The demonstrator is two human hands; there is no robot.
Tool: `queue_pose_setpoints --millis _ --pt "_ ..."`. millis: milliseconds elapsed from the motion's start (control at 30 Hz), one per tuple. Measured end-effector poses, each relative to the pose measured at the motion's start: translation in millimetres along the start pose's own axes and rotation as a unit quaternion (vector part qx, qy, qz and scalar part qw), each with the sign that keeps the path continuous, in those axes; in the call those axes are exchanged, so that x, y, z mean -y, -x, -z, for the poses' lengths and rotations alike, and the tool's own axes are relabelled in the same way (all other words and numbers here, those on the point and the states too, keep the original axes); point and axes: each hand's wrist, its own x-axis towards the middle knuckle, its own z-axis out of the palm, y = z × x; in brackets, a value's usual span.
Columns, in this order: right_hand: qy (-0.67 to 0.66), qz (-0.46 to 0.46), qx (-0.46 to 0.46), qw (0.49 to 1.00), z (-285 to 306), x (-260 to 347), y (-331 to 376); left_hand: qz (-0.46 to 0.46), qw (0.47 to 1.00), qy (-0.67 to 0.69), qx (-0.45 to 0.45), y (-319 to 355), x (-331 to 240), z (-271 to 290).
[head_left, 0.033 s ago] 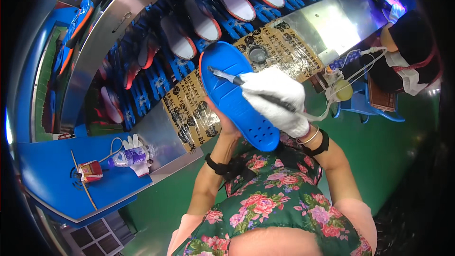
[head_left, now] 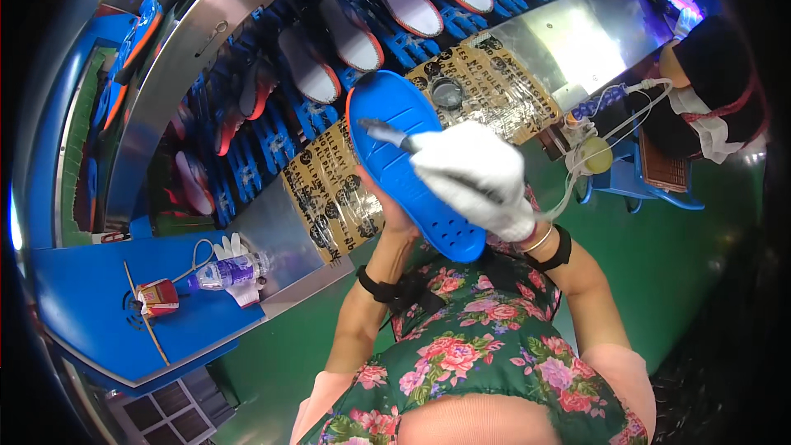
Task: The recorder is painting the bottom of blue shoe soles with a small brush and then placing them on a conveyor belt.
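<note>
In front of me, a blue shoe sole [head_left: 398, 148] with an orange edge is held at a slant, its grooved face up and its small holes toward me. My bare left hand [head_left: 395, 213] grips it from beneath along the left side; most of those fingers are hidden. My right hand [head_left: 474, 169], in a white glove, is closed on a thin brush [head_left: 385, 133]. The dark brush tip lies over the wide part of the sole and seems to touch it.
Beyond the sole runs a metal bench with a taped brown cardboard sheet [head_left: 329, 189] and a small round dish [head_left: 447, 94]. Pale soles [head_left: 405, 2] and blue shoe parts line the rack behind. A bottle [head_left: 224, 273] stands left; another person [head_left: 713, 91] is at right.
My gloved right hand and the brush have shifted slightly left across the sole. The sole and my left hand stay nearly still.
</note>
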Motion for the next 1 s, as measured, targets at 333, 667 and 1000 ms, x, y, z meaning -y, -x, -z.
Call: queue_pose_setpoints --millis 333,667,1000 --pt "0.060 0.092 0.071 0.991 8 16 13 -0.038 0.999 0.032 0.001 -1 3 21" --pt "-0.010 0.031 0.080 0.996 1 20 38 0.050 0.972 0.151 0.171 -6 -1 54" --pt "0.069 0.084 0.073 0.991 3 22 53 0.055 0.970 0.132 0.196 -7 -16 36"
